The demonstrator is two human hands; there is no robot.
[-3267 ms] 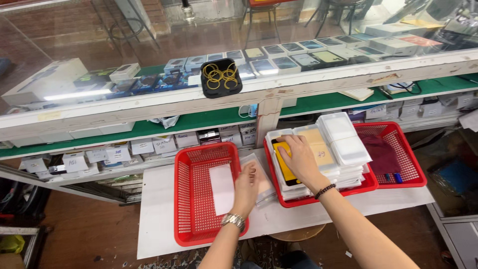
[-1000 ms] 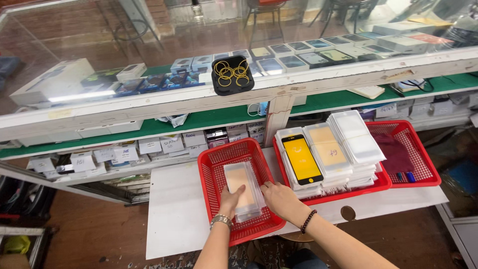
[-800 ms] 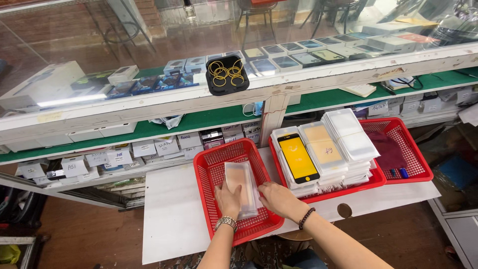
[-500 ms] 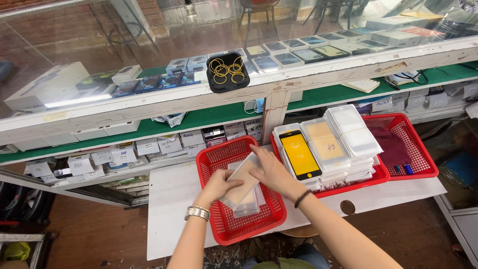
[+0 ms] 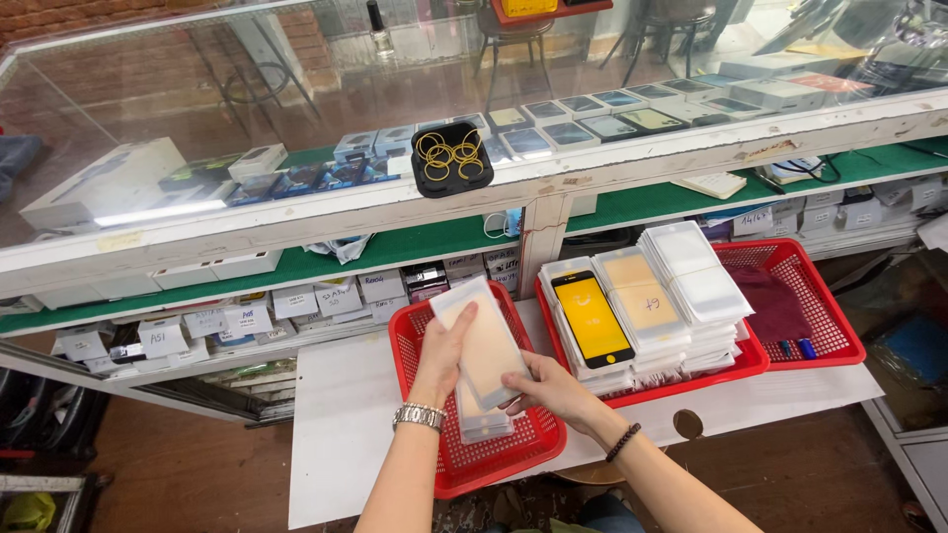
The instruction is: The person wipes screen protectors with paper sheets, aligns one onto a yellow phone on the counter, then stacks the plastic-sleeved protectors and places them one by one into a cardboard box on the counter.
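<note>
Over the left red basket (image 5: pixel 474 464), both hands — left hand (image 5: pixel 446 347), right hand (image 5: pixel 549 387) — are gripping a clear flat packet (image 5: pixel 482 341), lifting it off the stack (image 5: pixel 479 419); next, it seemingly needs setting down squarely.

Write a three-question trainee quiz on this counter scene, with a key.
1. True or false: both hands hold the flat clear packet.
2. The packet is lifted over which basket: A the left red basket, B the middle red basket, C the right red basket?
3. What does the left hand wear at the wrist?

Key: 1 true. 2 A. 3 A metal watch; the right hand wears a dark bead bracelet.
</note>
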